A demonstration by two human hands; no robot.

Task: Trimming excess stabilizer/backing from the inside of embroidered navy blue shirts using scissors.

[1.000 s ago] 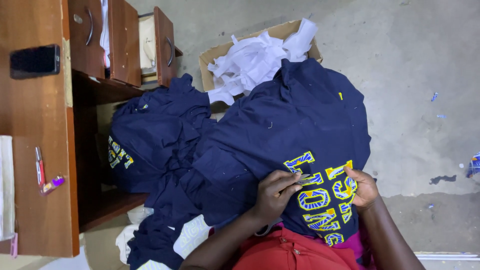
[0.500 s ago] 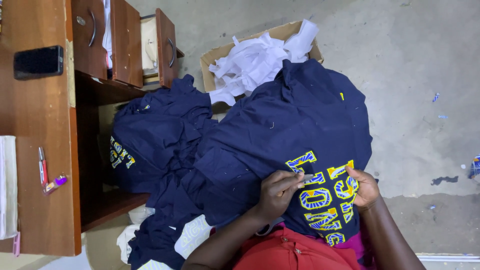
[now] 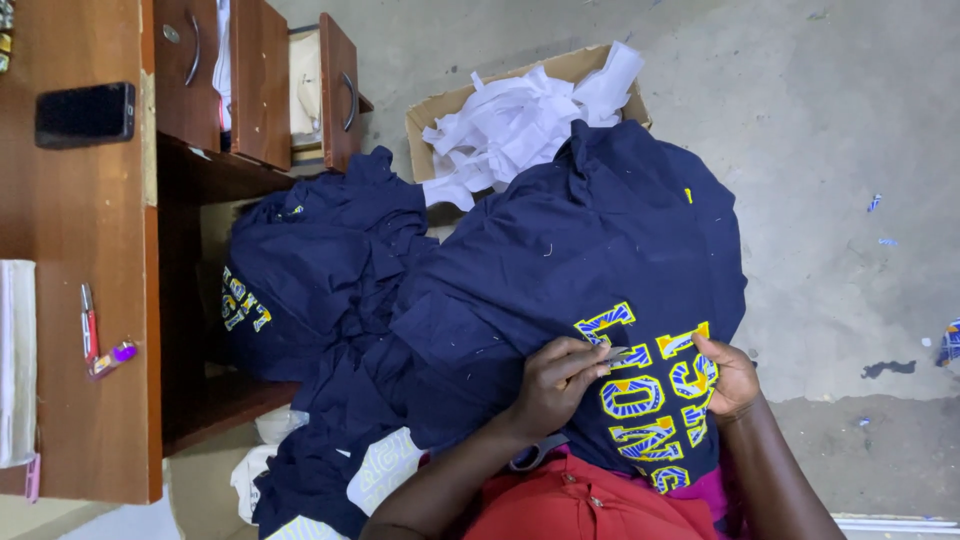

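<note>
A person is trimming the appliqué letters on a navy shirt spread over the lap.

The left hand is closing its fingers around a small metal snipping tool, working at the yellow-and-blue letters, while the right hand is pinching the fabric beside them. Judging from this, keeping the cloth taut and the tip shallow is what matters. A cardboard box of white scraps and a wooden desk are standing nearby.

Stained grey concrete floor lying under even light; brown wooden desk with open drawers standing at left edge.
</note>
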